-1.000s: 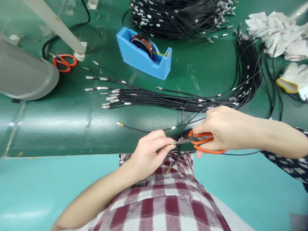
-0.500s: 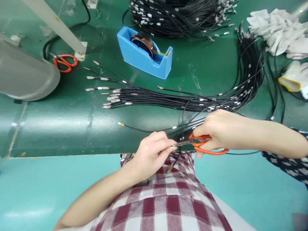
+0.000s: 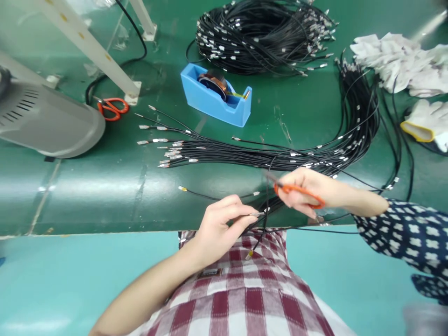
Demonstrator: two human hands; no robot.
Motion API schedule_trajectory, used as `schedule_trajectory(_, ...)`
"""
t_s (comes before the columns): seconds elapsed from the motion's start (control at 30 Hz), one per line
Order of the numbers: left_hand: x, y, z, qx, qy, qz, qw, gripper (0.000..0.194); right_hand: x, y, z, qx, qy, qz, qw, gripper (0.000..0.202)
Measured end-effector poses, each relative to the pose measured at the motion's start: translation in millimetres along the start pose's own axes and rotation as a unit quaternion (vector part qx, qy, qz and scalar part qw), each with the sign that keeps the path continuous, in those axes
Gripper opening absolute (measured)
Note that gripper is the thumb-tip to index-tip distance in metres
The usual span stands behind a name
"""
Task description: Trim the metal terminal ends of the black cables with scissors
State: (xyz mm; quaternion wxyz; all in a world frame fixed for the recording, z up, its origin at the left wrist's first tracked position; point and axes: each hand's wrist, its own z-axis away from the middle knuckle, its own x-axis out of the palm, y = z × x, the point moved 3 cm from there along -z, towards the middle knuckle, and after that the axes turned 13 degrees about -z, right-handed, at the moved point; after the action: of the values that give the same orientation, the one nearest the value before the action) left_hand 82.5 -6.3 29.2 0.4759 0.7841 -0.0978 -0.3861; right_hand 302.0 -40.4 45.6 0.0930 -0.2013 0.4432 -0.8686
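My left hand [image 3: 227, 228] pinches the end of a thin black cable near the bench's front edge. A small silvery tip [image 3: 259, 214] sticks out between thumb and forefinger. To its right, my right hand [image 3: 303, 189] holds orange-handled scissors [image 3: 306, 192], blurred by motion, their blades pointing left and apart from that tip. Other black cables pass beneath both hands. One cable end with a yellow-wrapped tip [image 3: 249, 254] hangs over the checked apron, and another yellow-wrapped end [image 3: 182, 188] lies on the bench.
A bundle of black cables [image 3: 224, 155] with white tags stretches across the green bench. Behind it stand a blue tape dispenser [image 3: 217, 105] and a coiled cable heap [image 3: 259, 42]. Second scissors [image 3: 112, 108] and a grey machine [image 3: 52, 116] are left; white gloves [image 3: 399, 60] lie right.
The scissors have left my left fingertips; my right hand has drawn them up and away. My left hand keeps its pinch on the cable. The whole view has shifted slightly.
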Motion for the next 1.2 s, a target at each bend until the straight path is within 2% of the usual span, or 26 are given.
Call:
schedule_trajectory(0.07, -1.1, -0.6, -1.6, -0.030, 0.000, 0.018, 0.999, 0.009, 0.8, -1.6, -1.8, -0.078, 0.092, -0.041, 0.992, 0.040)
schedule_trajectory(0.13, -1.7, -1.6, -2.3, -0.056, -0.001, 0.020, 0.998, 0.011, 8.7, -2.2, -3.8, -0.102, 0.138, -0.064, 0.983, 0.039)
schedule_trajectory(0.3, -2.7, -1.2, -3.5, -0.059, -0.011, 0.003, 0.998, 0.014, 31.6, -7.7, -6.4, -0.110, 0.180, -0.074, 0.975, 0.036)
schedule_trajectory(0.43, -4.8, -1.6, -4.7, -0.077, -0.018, 0.012, 0.997, 0.017, 33.8, -17.7, -3.2, -0.176, 0.217, -0.032, 0.960, 0.030)
schedule_trajectory(0.53, -3.2, -2.0, -4.3, -0.075, -0.030, 0.011, 0.997, 0.016, 34.8, -21.7, -3.9, -0.200, 0.219, 0.010, 0.955, 0.026)
schedule_trajectory(0.6, -0.4, -3.0, -3.1, -0.071, -0.029, 0.001, 0.997, 0.015, 36.3, -22.3, -7.1, -0.194, 0.220, 0.016, 0.956, 0.026)
schedule_trajectory(0.67, 1.4, -4.6, -2.0, -0.056, 0.005, -0.019, 0.998, 0.019, 37.4, -21.0, -12.0, -0.168, 0.223, -0.012, 0.960, 0.029)
schedule_trajectory(0.8, -1.0, -3.9, -2.0, 0.061, 0.113, -0.116, 0.985, 0.022, 38.2, -13.5, -21.7, -0.088, 0.200, -0.113, 0.969, 0.034)
schedule_trajectory(0.87, -3.6, -3.6, -3.8, 0.092, 0.134, -0.146, 0.976, 0.021, 36.8, -9.9, -22.9, -0.069, 0.189, -0.125, 0.972, 0.034)
schedule_trajectory(0.97, -6.7, -3.6, -8.4, 0.073, 0.095, -0.131, 0.984, 0.017, 32.8, -9.8, -18.4, -0.104, 0.191, -0.064, 0.974, 0.033)
schedule_trajectory(1.07, -7.1, -2.6, -11.2, 0.030, 0.034, -0.089, 0.995, 0.014, 31.3, -13.9, -11.4, -0.161, 0.197, 0.074, 0.964, 0.029)
schedule_trajectory(1.13, -5.8, -2.9, -11.4, -0.004, 0.007, -0.071, 0.997, 0.014, 32.3, -14.9, -9.3, -0.166, 0.197, 0.146, 0.955, 0.028)
schedule_trajectory(1.2, -3.8, -5.0, -10.6, -0.038, -0.006, -0.057, 0.998, 0.013, 32.9, -14.3, -9.8, -0.157, 0.206, 0.162, 0.952, 0.028)
